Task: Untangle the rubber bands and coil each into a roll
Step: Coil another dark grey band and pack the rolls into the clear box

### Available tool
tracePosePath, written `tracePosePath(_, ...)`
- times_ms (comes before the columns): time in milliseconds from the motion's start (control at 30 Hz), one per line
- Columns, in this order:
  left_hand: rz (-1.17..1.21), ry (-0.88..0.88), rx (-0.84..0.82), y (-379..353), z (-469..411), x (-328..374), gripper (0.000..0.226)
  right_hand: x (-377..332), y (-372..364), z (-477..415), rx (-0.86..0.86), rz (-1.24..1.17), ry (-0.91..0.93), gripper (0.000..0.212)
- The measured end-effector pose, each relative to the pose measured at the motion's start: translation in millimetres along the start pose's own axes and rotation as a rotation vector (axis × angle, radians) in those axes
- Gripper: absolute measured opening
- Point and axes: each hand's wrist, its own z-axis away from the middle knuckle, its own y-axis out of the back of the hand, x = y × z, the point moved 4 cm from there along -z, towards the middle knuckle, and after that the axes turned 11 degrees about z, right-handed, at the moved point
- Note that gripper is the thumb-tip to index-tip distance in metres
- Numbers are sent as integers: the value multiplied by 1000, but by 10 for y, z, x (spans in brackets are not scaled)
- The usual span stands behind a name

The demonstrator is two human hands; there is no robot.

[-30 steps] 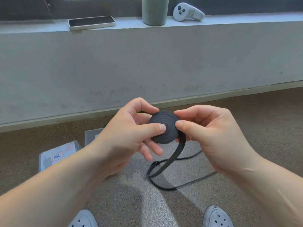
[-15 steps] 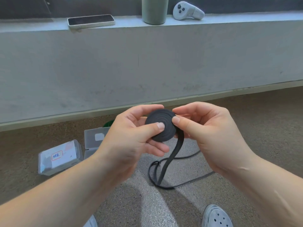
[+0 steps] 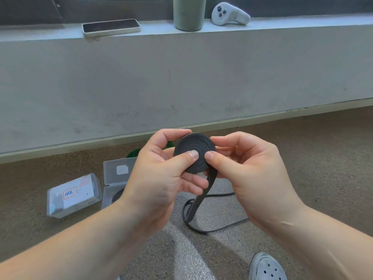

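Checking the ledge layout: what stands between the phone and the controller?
In the head view, a grey-green tumbler stands between the phone and the white VR controller on the ledge.

An indoor work room, office-like. A plain grey wall runs under a window ledge, on which lie a phone, a green tumbler and a white VR controller. Labelled clear plastic boxes sit on the brown speckled floor near the wall's foot.
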Motion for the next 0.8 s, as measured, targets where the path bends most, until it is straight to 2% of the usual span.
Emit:
tracePosePath(200, -170, 45, -34, 24, -48, 25, 26, -4, 54, -71, -63, 7, -36, 19)
tracePosePath(333, -296, 37, -159, 34, -104, 127, 47, -38, 124, -156, -159, -37, -96, 16)
tracePosePath(467, -315, 44, -242, 9, -87, 163, 52, -49, 142, -179, -211, -53, -125, 16)
tracePosePath(633, -268, 18, -186, -2, -72, 157, 52, -34, 144, -160, -167, -1, -144, 21)
tracePosePath(800, -90, 19, -80, 17, -78, 132, 49, -22, 102, -117, -153, 11, -128, 21)
